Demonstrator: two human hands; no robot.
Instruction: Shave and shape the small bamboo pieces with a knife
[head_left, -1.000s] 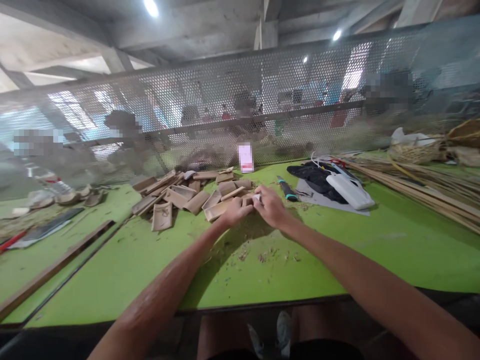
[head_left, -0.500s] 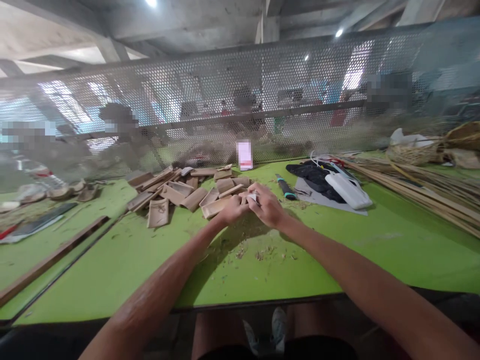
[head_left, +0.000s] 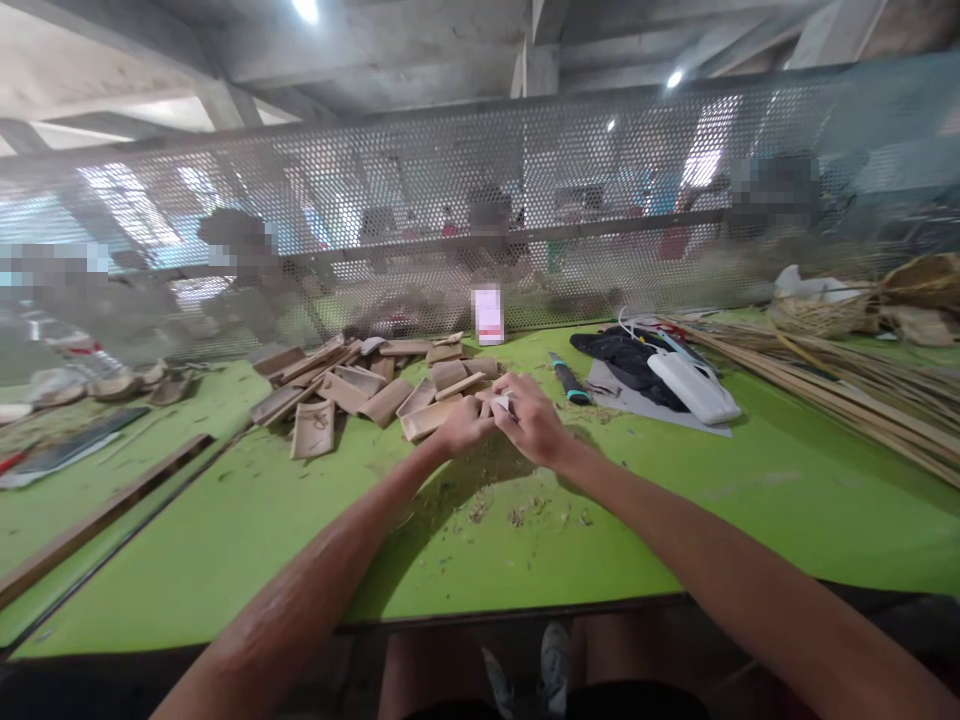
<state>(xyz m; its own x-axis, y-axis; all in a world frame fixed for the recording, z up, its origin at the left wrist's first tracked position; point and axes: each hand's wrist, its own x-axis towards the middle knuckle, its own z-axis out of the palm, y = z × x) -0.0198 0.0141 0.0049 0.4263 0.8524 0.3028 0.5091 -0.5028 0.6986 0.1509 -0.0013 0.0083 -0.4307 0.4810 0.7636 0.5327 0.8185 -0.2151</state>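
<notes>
Work on one small wooden piece point(head_left: 486, 408) appears underway, not finished: it sits mid-worktop point(head_left: 637, 530), mostly hidden, gripped by the left hand point(head_left: 463, 425), while the right hand point(head_left: 531, 420) pinches a white scrap point(head_left: 502, 402) beside it. Shavings point(head_left: 517, 516) lie nearer; whether the curved pieces point(head_left: 386, 402) heaped left are done, I cannot tell.
</notes>
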